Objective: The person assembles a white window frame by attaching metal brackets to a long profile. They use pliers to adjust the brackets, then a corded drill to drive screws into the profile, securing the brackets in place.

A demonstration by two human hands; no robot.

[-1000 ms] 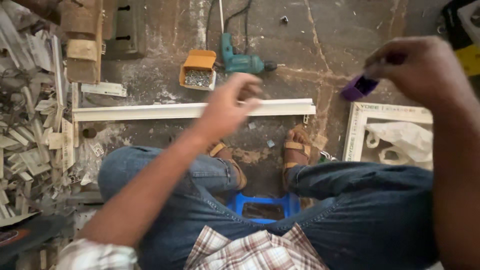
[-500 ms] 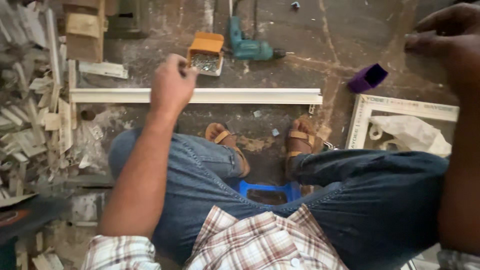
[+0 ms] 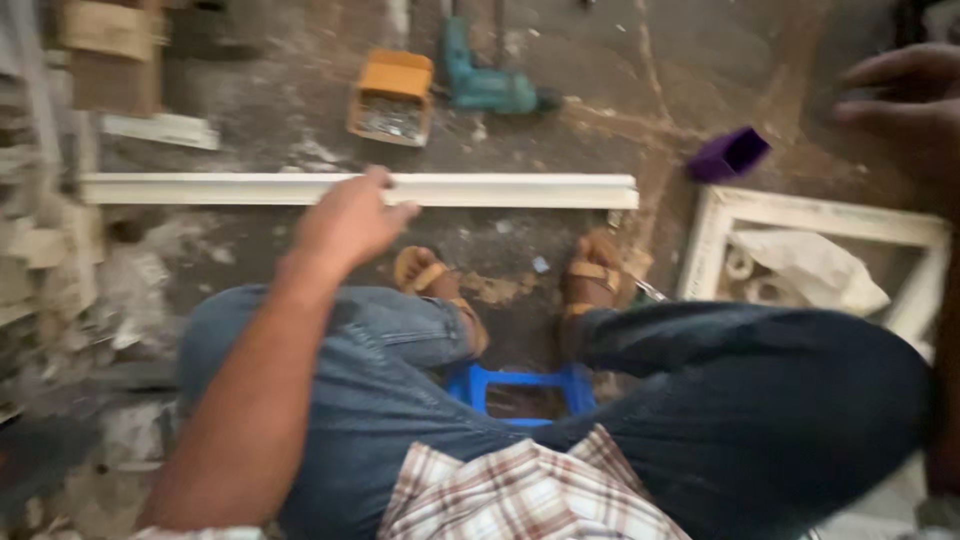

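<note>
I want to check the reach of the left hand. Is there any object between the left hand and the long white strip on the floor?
Nothing visible is between them. The left hand is right at the long white strip, its fingertips overlapping the strip's near edge. The picture is blurred, so actual contact cannot be confirmed. The orange box and teal drill lie beyond the strip.

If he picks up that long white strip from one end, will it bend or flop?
Probably not much. The long white strip lies dead straight on the floor with crisp moulded edges, so it looks stiff. Being long and thin, it may dip slightly at the far end. Its flat shape suggests it would slide, not roll. The left hand is by it.
</note>
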